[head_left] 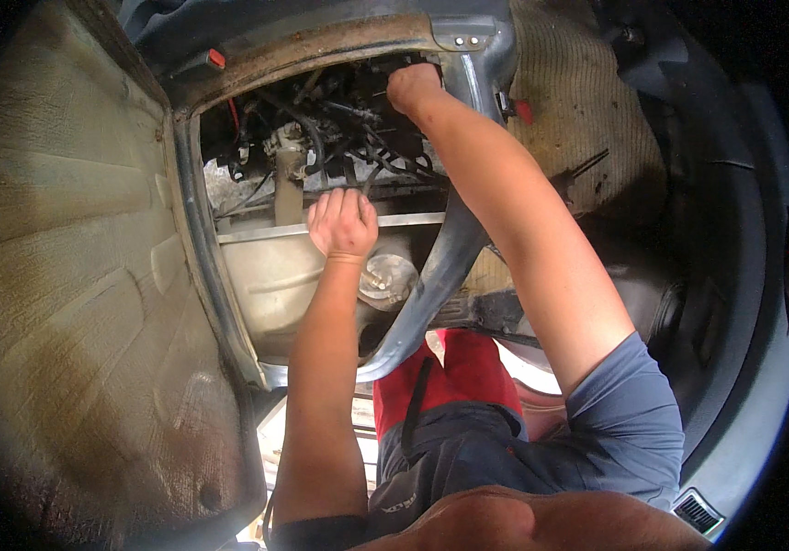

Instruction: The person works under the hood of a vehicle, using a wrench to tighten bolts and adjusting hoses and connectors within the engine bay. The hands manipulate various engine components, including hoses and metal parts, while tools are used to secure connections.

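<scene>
My left hand (344, 223) is closed over the upper edge of a pale metal panel (270, 273) inside an engine compartment opening. My right hand (416, 87) reaches to the far right corner of that opening, close under its rim. Its fingers are hidden down there, so what they touch does not show. Between and beyond the hands lie dark hoses, cables and engine parts (358, 119). A dusty upright pipe (290, 184) stands left of my left hand. Just to the right of that wrist, a round metal cap with a fitting (387, 280) sits on the panel.
A large dirty padded cover (91, 275) stands raised along the left side. The rusty metal rim (321, 57) frames the opening. Ribbed tan floor matting (578, 101) lies at the right, with a small red piece (524, 112) near the rim.
</scene>
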`<action>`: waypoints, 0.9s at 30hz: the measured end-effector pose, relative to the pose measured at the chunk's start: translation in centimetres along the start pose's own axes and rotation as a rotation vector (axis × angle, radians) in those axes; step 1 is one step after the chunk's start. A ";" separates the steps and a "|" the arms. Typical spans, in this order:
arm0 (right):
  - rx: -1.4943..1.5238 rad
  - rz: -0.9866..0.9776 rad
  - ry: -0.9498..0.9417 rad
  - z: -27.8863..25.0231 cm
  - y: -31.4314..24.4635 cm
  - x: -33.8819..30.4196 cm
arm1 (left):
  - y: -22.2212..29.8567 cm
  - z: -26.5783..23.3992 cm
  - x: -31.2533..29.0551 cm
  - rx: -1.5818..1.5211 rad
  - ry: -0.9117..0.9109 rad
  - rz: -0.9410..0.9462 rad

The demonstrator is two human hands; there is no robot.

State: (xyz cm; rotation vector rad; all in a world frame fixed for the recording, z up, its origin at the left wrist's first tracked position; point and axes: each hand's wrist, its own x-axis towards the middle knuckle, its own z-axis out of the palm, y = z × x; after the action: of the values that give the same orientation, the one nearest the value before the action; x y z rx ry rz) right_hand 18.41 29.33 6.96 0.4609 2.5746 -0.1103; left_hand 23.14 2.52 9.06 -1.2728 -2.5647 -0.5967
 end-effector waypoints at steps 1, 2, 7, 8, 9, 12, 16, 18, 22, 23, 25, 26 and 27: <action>0.000 -0.007 -0.003 0.1 0.0 0.0 | -0.1 0.1 0.0 0.002 -0.004 0.002; -0.001 -0.015 -0.006 0.2 0.1 0.0 | -0.1 0.1 0.0 0.001 -0.004 0.002; -0.016 -0.054 -0.079 0.8 0.1 -0.2 | 0.1 -0.4 0.1 -0.019 -0.017 -0.008; -0.037 -0.067 -0.118 0.7 0.2 -0.1 | 0.2 -0.4 0.1 -0.020 -0.015 -0.009; -0.057 -0.078 -0.159 0.7 0.3 0.0 | 0.4 -0.4 0.2 -0.022 -0.015 -0.007; 0.103 -0.046 -0.276 0.9 -0.8 0.1 | 0.3 -0.3 0.2 -0.009 -0.015 -0.003; 0.130 -0.187 -0.351 0.6 -1.0 -1.2 | -0.1 -0.3 -0.1 0.003 -0.023 -0.003; 0.135 -0.151 -0.343 0.4 -0.7 -1.3 | 0.1 -0.4 0.1 -0.003 -0.019 -0.003; 0.195 -0.027 -0.323 0.5 -0.7 -0.9 | 0.4 -0.3 0.2 -0.013 -0.021 -0.007; 0.167 -0.026 -0.262 0.6 -0.6 -0.9 | 0.3 -0.3 0.2 -0.014 -0.019 -0.005; 0.109 -0.028 -0.138 -0.2 -0.7 -1.5 | 0.1 -0.3 0.2 -0.013 -0.012 -0.003; 0.093 -0.009 -0.103 -0.7 -0.7 -1.6 | 0.0 -0.3 0.2 -0.012 -0.012 -0.005; 0.077 0.012 -0.069 -1.2 -0.6 -1.8 | 0.0 -0.3 0.1 -0.014 -0.014 -0.006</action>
State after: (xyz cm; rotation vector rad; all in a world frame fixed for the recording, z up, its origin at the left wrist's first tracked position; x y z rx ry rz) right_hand 19.12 28.46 8.85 0.4921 2.5067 -0.2175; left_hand 23.11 2.48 9.33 -1.2783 -2.5805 -0.6097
